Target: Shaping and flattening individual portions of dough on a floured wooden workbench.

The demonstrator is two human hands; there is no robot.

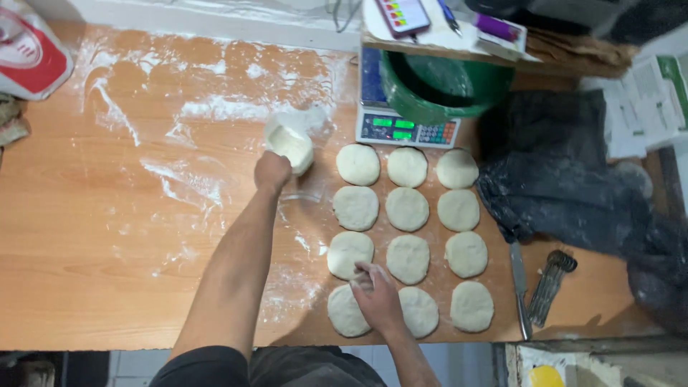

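— Dough rounds (407, 208), where are they, and what are the hands doing?

— Twelve flattened pale rounds lie in a grid of three columns and four rows, right of centre on the wooden table (107, 236). The right hand (375, 294), low in the frame, rests on the bottom row, its fingers curled loosely over the gap between the lower-left round (344, 312) and the bottom-middle round (423, 312); I cannot tell whether it pinches anything. The left hand (272, 170), near the centre, is closed around a small white tub of flour (291, 145), just left of the grid's top row.

— What surrounds them?

— Loose flour (215, 107) is smeared over the upper left and centre of the table. Above the grid sits a digital scale (407, 127) with a green bowl (444, 86) on it. To the right lies a crumpled dark cloth (566, 179). A knife (520, 287) and some metal rings (553, 281) lie at lower right. A red-and-white sack (29, 46) fills the upper left corner.
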